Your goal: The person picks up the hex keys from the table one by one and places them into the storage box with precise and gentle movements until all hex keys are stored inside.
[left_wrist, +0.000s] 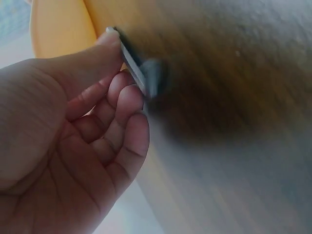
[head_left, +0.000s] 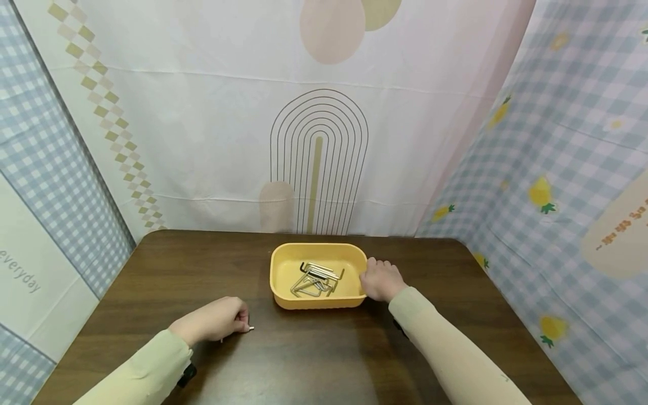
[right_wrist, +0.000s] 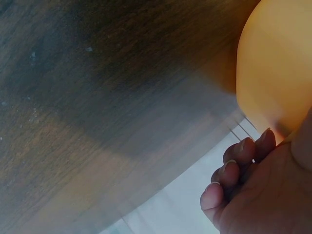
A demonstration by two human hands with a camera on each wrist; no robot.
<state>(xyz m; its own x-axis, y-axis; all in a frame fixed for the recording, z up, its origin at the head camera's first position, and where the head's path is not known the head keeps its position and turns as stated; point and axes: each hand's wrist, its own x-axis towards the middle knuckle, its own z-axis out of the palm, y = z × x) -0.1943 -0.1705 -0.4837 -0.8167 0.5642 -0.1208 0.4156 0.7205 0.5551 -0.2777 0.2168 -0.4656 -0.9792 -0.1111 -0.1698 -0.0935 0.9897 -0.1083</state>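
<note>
A yellow plastic bin (head_left: 318,304) stands toward the back of the table, with several metal hex keys (head_left: 316,277) lying in a loose pile inside it. My right hand (head_left: 383,279) grips the bin's right end, its thumb side at the rim; in the right wrist view the other fingers (right_wrist: 229,173) are curled beside the yellow wall. To the left and nearer me, my left hand (head_left: 217,319) pinches a thin silver hex key (left_wrist: 132,66) just over the tabletop. One tip of that key shows past the fingertips; its other end is blurred in the left wrist view.
The dark brown wooden table (head_left: 304,360) runs back to a white patterned curtain (head_left: 217,140). Blue checked cloth (head_left: 526,185) hangs along the right side, and similar cloth (head_left: 45,101) hangs on the left.
</note>
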